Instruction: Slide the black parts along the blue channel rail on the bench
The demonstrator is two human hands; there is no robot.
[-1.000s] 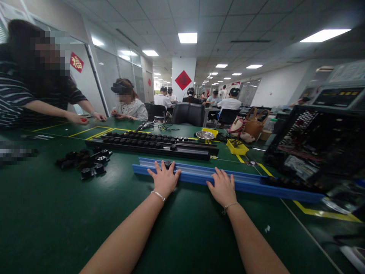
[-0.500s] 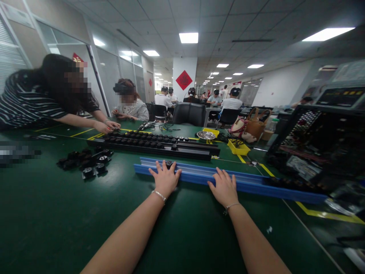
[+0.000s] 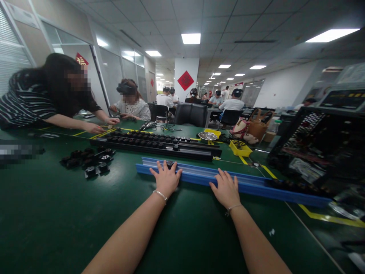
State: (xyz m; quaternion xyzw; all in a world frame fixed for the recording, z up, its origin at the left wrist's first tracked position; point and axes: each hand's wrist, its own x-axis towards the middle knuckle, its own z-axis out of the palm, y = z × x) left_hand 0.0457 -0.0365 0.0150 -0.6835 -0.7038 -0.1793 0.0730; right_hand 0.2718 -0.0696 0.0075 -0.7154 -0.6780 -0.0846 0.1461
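Observation:
A long blue rail (image 3: 196, 179) with a channel along its length lies across the green table in front of me. My left hand (image 3: 167, 180) rests on its left part, fingers spread. A small black round part (image 3: 170, 164) sits in the channel at those fingertips; the fingers partly hide it. Farther right, my right hand (image 3: 227, 189) lies over the near edge of the rail with its fingers stretched out and slightly apart. At the rail's right end, a row of dark parts (image 3: 296, 186) is in the channel, too dim to make out.
Behind the blue rail lie black rails (image 3: 194, 153) bearing rows of black round parts. Loose black parts (image 3: 91, 172) are heaped at left. A metal dish (image 3: 207, 136), a yellow bin (image 3: 240, 149) and an open black case (image 3: 302, 148) stand farther right. A co-worker's hands (image 3: 95, 128) reach in at left.
The view has shifted slightly. Both my hands keep their places on the blue rail. The co-worker's nearer hand at the far left has moved left, away from the black rails.

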